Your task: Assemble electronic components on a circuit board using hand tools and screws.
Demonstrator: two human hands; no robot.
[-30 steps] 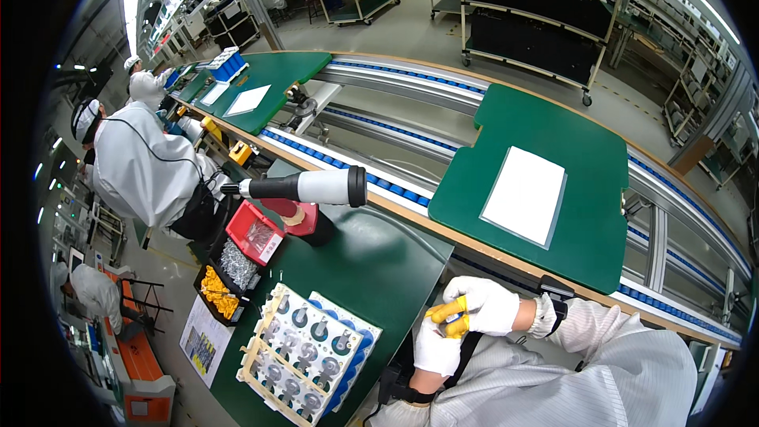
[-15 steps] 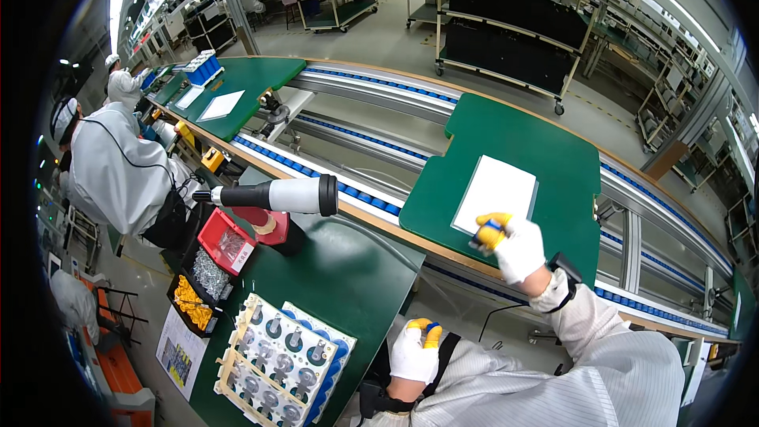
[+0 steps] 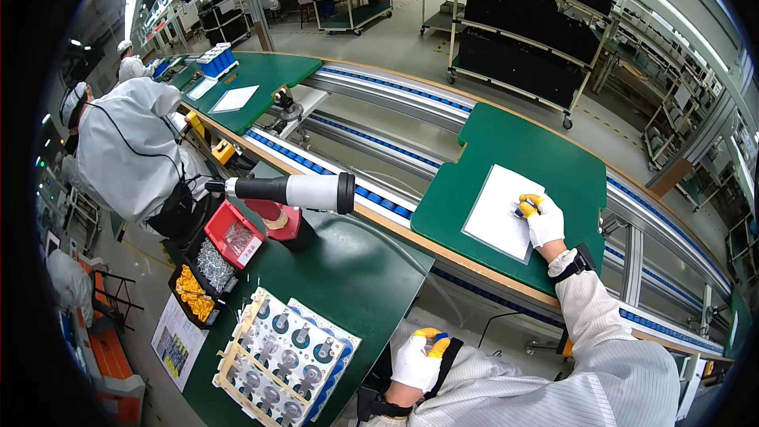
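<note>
My right hand [image 3: 545, 222], in a white glove with yellow fingertips, is over a white sheet of paper [image 3: 504, 204] on a green board. Its fingers are pinched together, and a small dark-and-blue thing [image 3: 525, 209] shows at their tips, too small to name. By my lap, right of the green table, my left hand [image 3: 417, 360] wears the same sort of glove. Its fingers are curled in; a bit of blue shows between the yellow tips, and what they hold, if anything, is hidden.
On the green table [image 3: 356, 257] stand a white tray of round metal parts [image 3: 288, 348], a red bin [image 3: 235, 234], bins of screws [image 3: 213, 266] and yellow pieces [image 3: 194, 295], and a black-and-white cylindrical tool [image 3: 308, 191]. Beyond runs a roller conveyor [image 3: 379, 204]. A co-worker [image 3: 130, 154] is at left.
My right hand has moved right and slightly up across the paper. My left hand stays curled by my lap. The whole view has shifted slightly as my head moved.
</note>
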